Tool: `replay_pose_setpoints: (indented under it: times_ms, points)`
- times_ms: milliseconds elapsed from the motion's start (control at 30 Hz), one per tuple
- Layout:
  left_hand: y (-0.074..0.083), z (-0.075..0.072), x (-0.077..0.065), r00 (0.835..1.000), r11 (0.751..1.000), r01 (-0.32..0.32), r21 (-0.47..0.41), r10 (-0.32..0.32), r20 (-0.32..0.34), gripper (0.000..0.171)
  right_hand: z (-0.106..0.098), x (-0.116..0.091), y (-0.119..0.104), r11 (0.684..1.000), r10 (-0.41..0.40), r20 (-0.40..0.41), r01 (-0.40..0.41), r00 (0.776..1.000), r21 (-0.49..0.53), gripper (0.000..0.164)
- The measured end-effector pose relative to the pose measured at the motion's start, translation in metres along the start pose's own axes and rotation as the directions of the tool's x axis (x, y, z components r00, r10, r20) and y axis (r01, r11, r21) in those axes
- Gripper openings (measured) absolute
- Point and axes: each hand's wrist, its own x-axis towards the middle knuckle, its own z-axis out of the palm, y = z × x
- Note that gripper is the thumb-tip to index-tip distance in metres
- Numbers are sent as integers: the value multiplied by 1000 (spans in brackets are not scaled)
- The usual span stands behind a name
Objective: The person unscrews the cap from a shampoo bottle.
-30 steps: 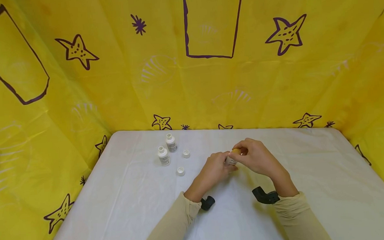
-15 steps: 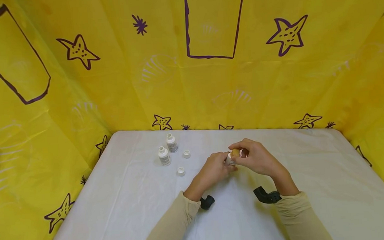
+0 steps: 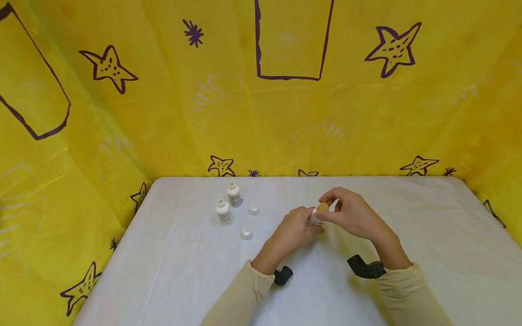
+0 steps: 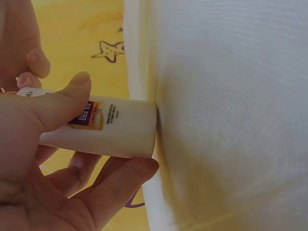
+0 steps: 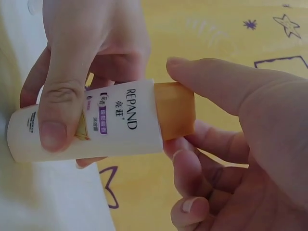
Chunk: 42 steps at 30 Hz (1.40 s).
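Note:
My left hand (image 3: 293,229) grips a white toiletry bottle (image 5: 139,115) around its body, the thumb lying across the printed label. In the left wrist view the bottle's base (image 4: 144,127) meets the white tabletop. An orange cap (image 5: 175,110) sits on the bottle's end. My right hand (image 3: 354,216) pinches this cap, thumb on one side and fingers on the other. Two small white bottles (image 3: 224,212) stand uncapped at the left of the table. Beside them lie two white screw caps (image 3: 247,233), apart from each other.
A white cloth covers the table (image 3: 183,285). Yellow curtains (image 3: 165,114) with starfish drawings hang behind it and at both sides. Each wrist carries a black camera mount (image 3: 366,267) that juts out over the table.
The right hand's thumb and fingers have shifted around the orange cap. The left hand keeps its grip on the bottle. The small bottles and loose caps stay where they were.

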Motion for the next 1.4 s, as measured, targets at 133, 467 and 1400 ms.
replay_pose_setpoints:
  times_ms: [133, 467, 1400]
  points:
    - [-1, 1, 0, 1000, 1000, 7, -1, -7, 6, 22, 0, -1, 1, 1000, 2, 15, -3, 1000, 12, 31]
    - [-2, 1, -2, 1000, 997, 16, -74, -16, 5, 18, 1, -2, 6, 994, -82, 43, 79, 996, 80, 28]
    - [-5, 0, 0, 999, 995, 30, -99, -31, -6, 24, -4, -2, -7, 998, -41, 7, 42, 999, -48, 23]
